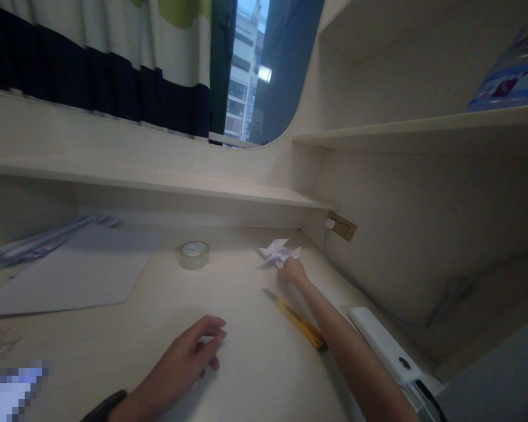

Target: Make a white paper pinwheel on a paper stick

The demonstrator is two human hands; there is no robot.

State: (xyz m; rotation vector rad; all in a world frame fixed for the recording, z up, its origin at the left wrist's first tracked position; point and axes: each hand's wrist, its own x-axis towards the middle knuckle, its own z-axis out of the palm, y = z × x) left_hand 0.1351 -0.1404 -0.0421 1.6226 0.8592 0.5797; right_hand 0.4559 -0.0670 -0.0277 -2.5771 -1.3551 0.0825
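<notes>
Two hands out — right hand [293, 271] gripping folded paper [278, 252].

No text could be read anywhere; the print on the poster [514, 79] was too blurred to tell.

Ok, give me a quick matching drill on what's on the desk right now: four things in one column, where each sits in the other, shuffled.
Things:
1. folded paper figure
2. tape roll
3. yellow utility knife
4. white paper sheet

Places:
A. lying flat at the desk's left side
B. on the desk beside the right forearm
C. held in the right hand, near the back corner
D. standing alone mid-desk, toward the back

Pairs: 1-C, 2-D, 3-B, 4-A. The left hand rests on the desk, fingers curled.
</notes>
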